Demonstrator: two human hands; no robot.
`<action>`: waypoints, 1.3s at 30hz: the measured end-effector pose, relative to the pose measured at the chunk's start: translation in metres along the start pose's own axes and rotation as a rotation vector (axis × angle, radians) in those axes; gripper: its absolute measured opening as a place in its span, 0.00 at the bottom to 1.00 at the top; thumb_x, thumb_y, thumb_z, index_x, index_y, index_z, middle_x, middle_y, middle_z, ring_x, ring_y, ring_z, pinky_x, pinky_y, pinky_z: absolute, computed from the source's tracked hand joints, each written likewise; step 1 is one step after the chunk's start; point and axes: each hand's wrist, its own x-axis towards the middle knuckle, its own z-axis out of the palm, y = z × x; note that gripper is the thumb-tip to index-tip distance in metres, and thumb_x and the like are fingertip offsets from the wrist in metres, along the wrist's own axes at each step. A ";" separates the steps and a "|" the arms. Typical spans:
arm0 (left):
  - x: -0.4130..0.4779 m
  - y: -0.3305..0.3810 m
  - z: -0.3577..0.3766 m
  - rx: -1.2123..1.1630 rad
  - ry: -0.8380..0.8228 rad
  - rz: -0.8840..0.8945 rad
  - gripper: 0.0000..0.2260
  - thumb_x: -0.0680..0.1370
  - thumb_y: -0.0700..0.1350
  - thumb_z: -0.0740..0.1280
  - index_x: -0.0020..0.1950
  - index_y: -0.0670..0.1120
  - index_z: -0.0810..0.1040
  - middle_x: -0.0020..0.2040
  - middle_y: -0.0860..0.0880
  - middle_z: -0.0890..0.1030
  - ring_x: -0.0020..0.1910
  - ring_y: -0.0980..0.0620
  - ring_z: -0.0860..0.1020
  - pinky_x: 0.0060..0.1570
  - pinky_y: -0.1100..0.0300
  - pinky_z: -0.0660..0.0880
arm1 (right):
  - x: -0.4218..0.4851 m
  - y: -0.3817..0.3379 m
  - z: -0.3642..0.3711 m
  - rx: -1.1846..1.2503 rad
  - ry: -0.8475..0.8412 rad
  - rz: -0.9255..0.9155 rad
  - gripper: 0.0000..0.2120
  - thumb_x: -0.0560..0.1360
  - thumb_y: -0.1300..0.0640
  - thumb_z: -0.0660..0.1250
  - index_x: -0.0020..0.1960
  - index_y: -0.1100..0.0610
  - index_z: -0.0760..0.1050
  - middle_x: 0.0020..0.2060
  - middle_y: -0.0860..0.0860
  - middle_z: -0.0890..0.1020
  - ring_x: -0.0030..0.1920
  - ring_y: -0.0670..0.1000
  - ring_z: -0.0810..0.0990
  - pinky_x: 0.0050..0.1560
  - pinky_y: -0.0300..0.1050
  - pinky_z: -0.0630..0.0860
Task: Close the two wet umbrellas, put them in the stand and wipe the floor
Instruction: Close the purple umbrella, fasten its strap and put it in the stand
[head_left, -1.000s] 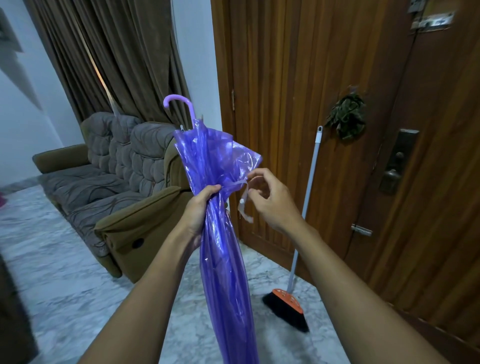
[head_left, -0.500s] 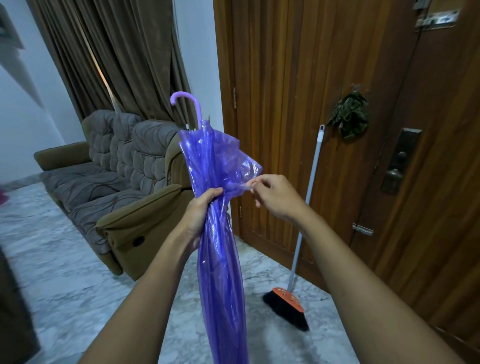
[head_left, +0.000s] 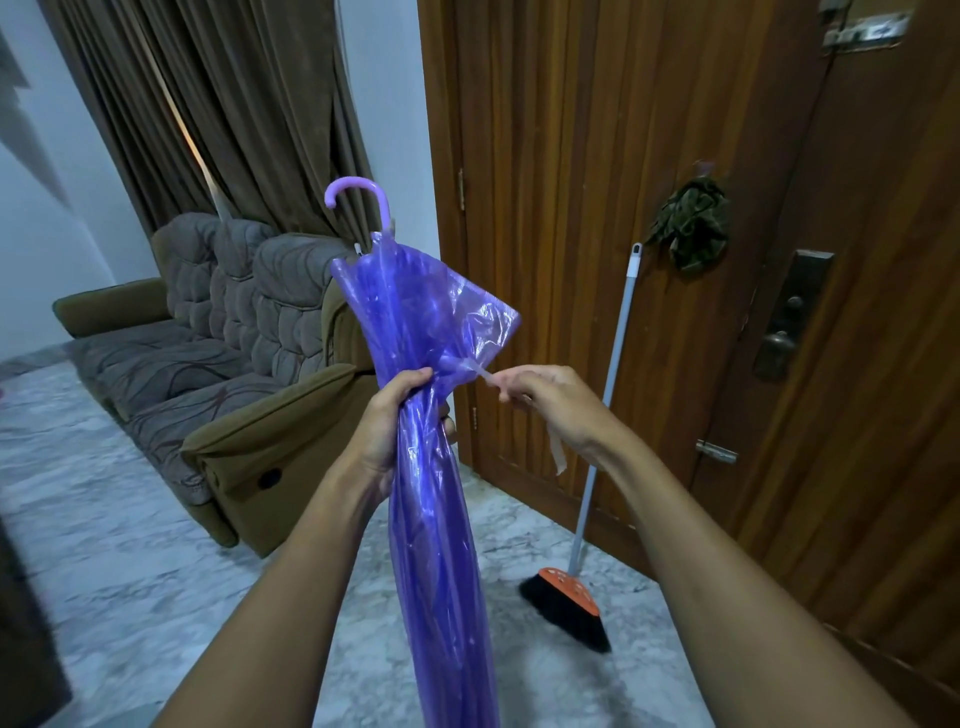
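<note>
Entry: 1 purple umbrella (head_left: 436, 519), translucent plastic canopy, folded, held roughly upright at the centre of the view with its lower end running out of the bottom edge. Left hand (head_left: 389, 426): wrapped round the gathered canopy about midway up, fingers curled fully about it. Right hand (head_left: 550, 405): just right of the umbrella, apart from the left hand, fingertips pinching the pale strap (head_left: 480, 371), which runs taut from the canopy to the fingers; its loose end hangs below that hand. Above the left hand's grip the canopy flares loose and crumpled. Hooked handle (head_left: 358, 192): lilac, at the umbrella's top, curving left. Floor (head_left: 130, 545): grey-white marble, beneath the umbrella. Broom (head_left: 571, 597): right of the umbrella and beyond it, orange head, black bristles on the floor, pale shaft leaning against the wooden door (head_left: 545, 208). Sofa (head_left: 218, 374): brown-grey, quilted back, left of the umbrella and behind it. Curtain (head_left: 234, 104): brown, behind the sofa, farthest from the umbrella.
</note>
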 end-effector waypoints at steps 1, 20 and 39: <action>0.000 0.000 -0.001 -0.003 0.000 0.003 0.11 0.76 0.50 0.66 0.40 0.43 0.76 0.30 0.47 0.73 0.27 0.49 0.76 0.26 0.62 0.74 | -0.001 0.001 -0.002 0.059 -0.001 0.005 0.11 0.79 0.65 0.60 0.51 0.62 0.82 0.44 0.50 0.83 0.40 0.43 0.75 0.46 0.33 0.72; 0.004 -0.004 -0.005 0.007 -0.036 0.034 0.10 0.75 0.50 0.68 0.43 0.43 0.77 0.31 0.46 0.74 0.28 0.49 0.76 0.29 0.60 0.74 | 0.002 0.010 -0.001 -0.101 0.042 0.016 0.12 0.80 0.47 0.65 0.51 0.53 0.83 0.49 0.50 0.83 0.51 0.49 0.78 0.57 0.45 0.73; 0.013 -0.015 0.021 0.338 0.204 0.329 0.17 0.74 0.55 0.72 0.57 0.45 0.82 0.50 0.47 0.86 0.49 0.50 0.84 0.47 0.57 0.79 | 0.019 0.016 0.053 0.487 0.185 0.017 0.02 0.81 0.61 0.64 0.49 0.59 0.72 0.45 0.57 0.83 0.43 0.49 0.82 0.50 0.44 0.78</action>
